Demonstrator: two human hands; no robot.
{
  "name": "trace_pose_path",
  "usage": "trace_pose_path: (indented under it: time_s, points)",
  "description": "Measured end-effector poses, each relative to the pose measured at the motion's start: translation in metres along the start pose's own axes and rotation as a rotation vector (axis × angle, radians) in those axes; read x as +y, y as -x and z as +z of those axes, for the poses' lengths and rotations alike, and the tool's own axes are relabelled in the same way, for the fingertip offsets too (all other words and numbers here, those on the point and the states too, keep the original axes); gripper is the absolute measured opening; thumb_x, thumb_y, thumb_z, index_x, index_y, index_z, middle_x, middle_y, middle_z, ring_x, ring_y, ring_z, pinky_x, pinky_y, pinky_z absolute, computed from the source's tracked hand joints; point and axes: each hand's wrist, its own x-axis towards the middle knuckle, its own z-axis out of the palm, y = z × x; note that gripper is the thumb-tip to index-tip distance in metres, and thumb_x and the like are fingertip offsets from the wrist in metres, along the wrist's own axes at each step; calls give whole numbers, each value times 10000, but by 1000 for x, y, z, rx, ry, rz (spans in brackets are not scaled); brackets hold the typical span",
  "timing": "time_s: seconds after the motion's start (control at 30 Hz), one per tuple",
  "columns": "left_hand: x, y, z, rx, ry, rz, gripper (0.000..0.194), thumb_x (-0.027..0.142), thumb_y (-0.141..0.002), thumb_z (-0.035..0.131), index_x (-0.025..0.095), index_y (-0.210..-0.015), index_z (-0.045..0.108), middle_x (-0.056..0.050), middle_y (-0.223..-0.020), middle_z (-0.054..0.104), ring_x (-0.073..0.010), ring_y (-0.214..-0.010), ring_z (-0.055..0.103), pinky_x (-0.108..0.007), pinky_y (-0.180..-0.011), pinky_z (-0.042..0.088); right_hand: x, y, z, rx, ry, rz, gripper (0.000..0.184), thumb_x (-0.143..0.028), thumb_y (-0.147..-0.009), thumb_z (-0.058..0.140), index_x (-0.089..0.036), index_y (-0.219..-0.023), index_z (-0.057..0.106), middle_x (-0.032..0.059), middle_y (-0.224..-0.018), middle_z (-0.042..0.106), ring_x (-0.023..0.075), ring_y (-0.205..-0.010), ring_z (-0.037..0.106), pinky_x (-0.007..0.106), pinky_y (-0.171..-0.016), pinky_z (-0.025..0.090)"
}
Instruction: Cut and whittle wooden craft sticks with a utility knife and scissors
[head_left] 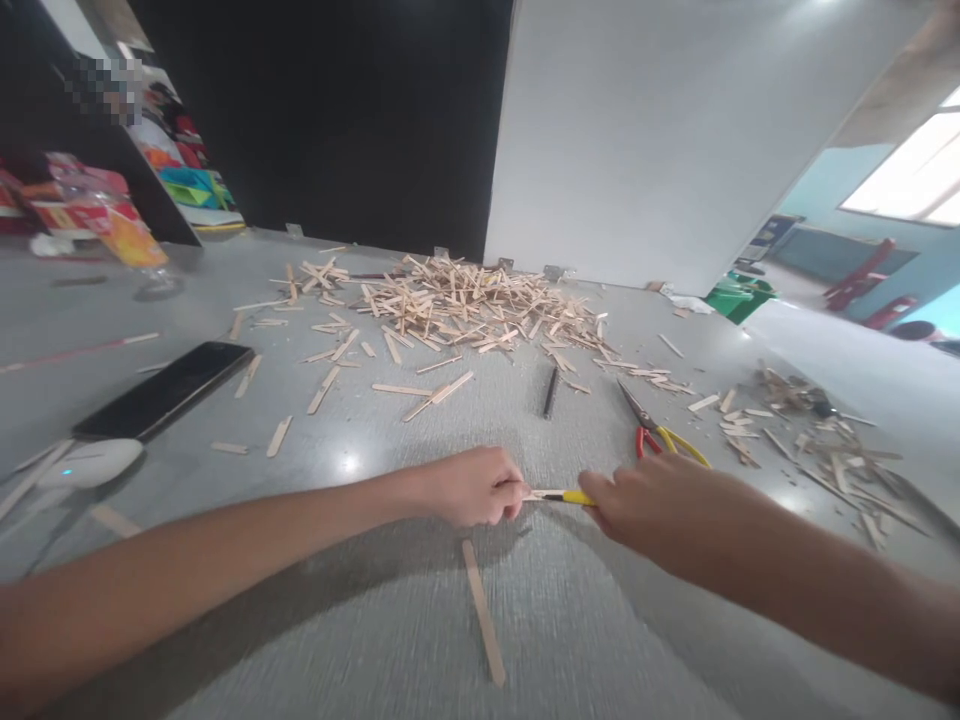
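Observation:
My left hand (480, 485) is closed, its thumb and fingers pinching a short wooden craft stick (532, 495) whose end shows at the fingertips. My right hand (652, 500) is wrapped round a yellow-handled tool (577, 497). The tool's narrow dark tip meets the craft stick between the two hands; its exact kind is hidden by the grip. Just below my left hand, another flat craft stick (484, 615) lies on the grey table. Beyond my right hand rest scissors (651, 425) with red and yellow handles, near a dark rod (552, 392).
A large heap of wooden sticks (480, 305) spreads across the table's back, with loose pieces around it. More scraps (840, 450) lie at right. On the left are a black phone (165, 390), a white device (101, 463) and a bottle (124, 225). Black and white panels stand behind.

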Motion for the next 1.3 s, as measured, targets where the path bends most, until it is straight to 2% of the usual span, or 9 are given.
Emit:
trace_pose_path:
  time_s: [0.17,0.27,0.4,0.67,0.8,0.9,1.0,1.1,1.3]
  points:
    - [-1,-1,0,16,14,-12,353,326,-1005,480,185,-699,585,32,-540,510,-109,-465,433,-224,-457,310,31,-5,10,-6,-92,-57,238,-264,-1072,510,-207,-864,612,-26,-552,577,152,-439,523,299,-492,148]
    - [0,0,1,27,15,-1,340,289,-994,488,183,-686,588,27,-539,521,-111,-483,445,-217,-464,319,20,-4,3,16,-3,-41,126,-160,-965,647,-201,-847,627,-13,-548,619,148,-425,513,325,-499,109]
    - [1,1,2,39,12,9,359,268,-993,472,184,-659,573,30,-517,498,-109,-478,430,-216,-469,318,-2,-7,-16,55,61,-54,292,-32,-832,726,-211,-700,537,-32,-507,573,124,-402,492,345,-490,116]
    - [-3,-1,2,49,31,4,333,305,-982,489,180,-694,600,21,-545,533,-115,-477,447,-232,-471,317,27,-11,1,-76,0,-8,212,-286,-1063,564,-209,-885,648,-9,-564,620,171,-453,553,314,-500,125]
    - [-3,0,3,51,39,10,348,303,-985,479,182,-681,599,20,-551,537,-114,-470,440,-234,-461,308,10,-11,-11,-69,79,-41,204,-54,-868,712,-203,-770,614,-22,-554,613,143,-426,520,337,-488,124]
    - [-4,-1,8,149,27,11,386,338,-1012,430,194,-683,571,26,-546,514,-122,-455,434,-250,-467,315,-4,-9,-11,36,169,-34,215,-7,-823,693,-200,-774,612,-27,-552,596,138,-410,506,337,-455,151]
    - [-7,-4,14,387,-25,50,402,348,-1044,358,204,-704,517,18,-606,513,-137,-528,464,-271,-548,332,-14,-5,1,253,285,123,141,-151,-994,592,-192,-865,632,3,-624,611,180,-450,565,336,-436,258]
    - [-12,-6,21,577,-86,128,420,419,-1086,292,211,-788,504,22,-655,504,-154,-605,469,-291,-626,329,-27,-1,10,469,278,311,360,-264,-1126,334,-159,-959,635,48,-741,631,227,-588,669,358,-500,422]
    - [-17,-7,29,628,-104,191,405,481,-1101,250,218,-910,492,73,-604,406,-135,-514,394,-282,-571,299,-52,9,2,622,106,421,350,-216,-1132,283,-138,-1016,604,50,-752,648,211,-567,703,341,-459,450]
